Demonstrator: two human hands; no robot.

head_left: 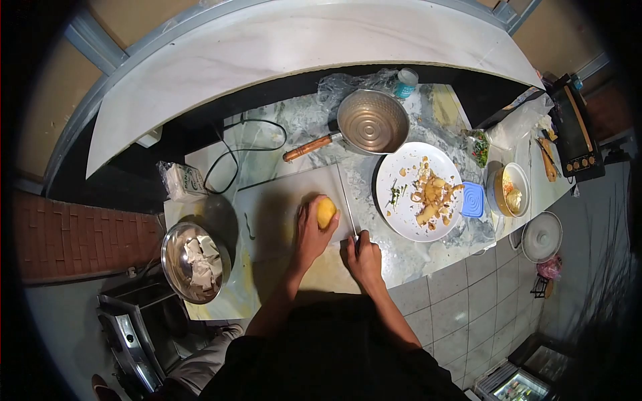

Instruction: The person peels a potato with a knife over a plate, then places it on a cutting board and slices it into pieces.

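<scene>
Head view: the left hand wraps a rounded yellow food that looks like a potato, so its left side and underside are hidden, and the palm cannot be seen. Most of the handle of the knife is covered by the right hand, and whether the blade rests on the cutting board or just above it is hard to tell. The dark shirt hides part of the counter's near edge, and black lens borders cut off the corners. Pale pieces in the metal bowl are hard to identify. The blade runs along the board's right edge, with a strip of counter between it and the white plate of peelings. Left of the potato, a broad stretch of board reaches to a thin dark strip; beyond the far edge lies the handle of the pan. Both forearms reach forward from the near side, the left angled across the board's near edge. The left fingers curl around the potato above the board; the right fist grips the knife handle beside the board's near right corner, blade pointing away from the body.
</scene>
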